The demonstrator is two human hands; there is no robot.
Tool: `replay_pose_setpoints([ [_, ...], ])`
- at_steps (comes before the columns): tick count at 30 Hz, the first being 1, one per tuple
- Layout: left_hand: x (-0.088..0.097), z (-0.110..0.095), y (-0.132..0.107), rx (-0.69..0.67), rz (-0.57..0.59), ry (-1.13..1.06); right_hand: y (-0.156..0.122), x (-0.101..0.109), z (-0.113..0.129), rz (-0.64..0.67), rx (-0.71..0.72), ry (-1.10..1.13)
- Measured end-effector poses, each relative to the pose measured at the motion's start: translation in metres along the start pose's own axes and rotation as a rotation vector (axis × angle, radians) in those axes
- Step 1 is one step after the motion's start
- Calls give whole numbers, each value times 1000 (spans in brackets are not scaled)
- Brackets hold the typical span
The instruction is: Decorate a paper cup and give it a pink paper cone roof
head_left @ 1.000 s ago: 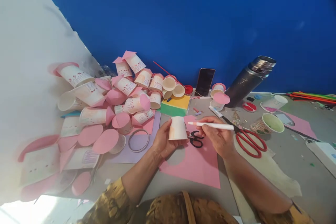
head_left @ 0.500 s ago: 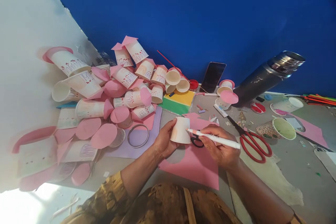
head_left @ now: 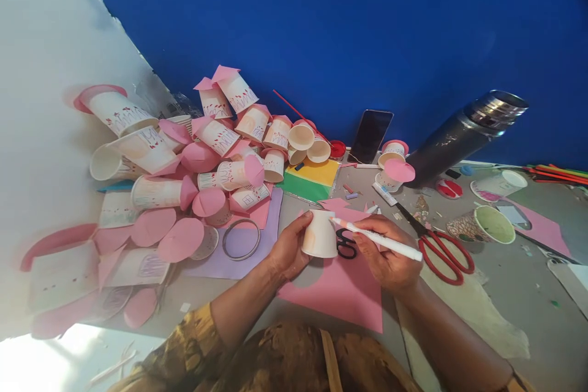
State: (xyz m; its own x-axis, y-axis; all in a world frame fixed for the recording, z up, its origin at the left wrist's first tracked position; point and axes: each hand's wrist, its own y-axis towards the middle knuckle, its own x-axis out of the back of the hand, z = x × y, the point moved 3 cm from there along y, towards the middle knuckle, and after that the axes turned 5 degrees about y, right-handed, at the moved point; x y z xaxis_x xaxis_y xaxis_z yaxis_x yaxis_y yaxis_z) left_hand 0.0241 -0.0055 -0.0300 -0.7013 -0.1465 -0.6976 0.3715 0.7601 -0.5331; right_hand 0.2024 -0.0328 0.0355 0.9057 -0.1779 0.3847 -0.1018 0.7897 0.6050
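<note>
An upside-down white paper cup (head_left: 320, 236) with a faint orange patch on its side is gripped by my left hand (head_left: 290, 248). My right hand (head_left: 388, 254) holds a white marker (head_left: 390, 244) with a light orange tip end, which meets the cup's upper right side. Behind the cup, the black handles of small scissors (head_left: 346, 245) lie on a pink paper sheet (head_left: 340, 300). Most of those scissors is hidden.
Decorated cups with pink paper tops (head_left: 181, 239) are heaped on the left, beside a grey tape ring (head_left: 241, 239). To the right lie red-handled scissors (head_left: 448, 257), a patterned cup (head_left: 480, 225) and a dark flask (head_left: 463, 135). A phone (head_left: 371, 135) leans against the blue wall.
The cup has tilted more upright and shifted slightly right and down. The marker's tip has moved up along its side, and more of the small scissors' handles shows.
</note>
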Motion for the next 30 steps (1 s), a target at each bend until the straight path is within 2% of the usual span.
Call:
replay_pose_setpoints([
  [7,-1,1,1,-32,41,48,6,-2,7,20,64,-39],
  [13,-2,1,0,-32,17,50,5,-3,7,30,88,-31],
  [21,-5,1,-2,-35,40,66,6,-3,7,33,63,-9],
  [30,-3,3,-1,-21,-2,20,4,-5,9,119,31,4],
])
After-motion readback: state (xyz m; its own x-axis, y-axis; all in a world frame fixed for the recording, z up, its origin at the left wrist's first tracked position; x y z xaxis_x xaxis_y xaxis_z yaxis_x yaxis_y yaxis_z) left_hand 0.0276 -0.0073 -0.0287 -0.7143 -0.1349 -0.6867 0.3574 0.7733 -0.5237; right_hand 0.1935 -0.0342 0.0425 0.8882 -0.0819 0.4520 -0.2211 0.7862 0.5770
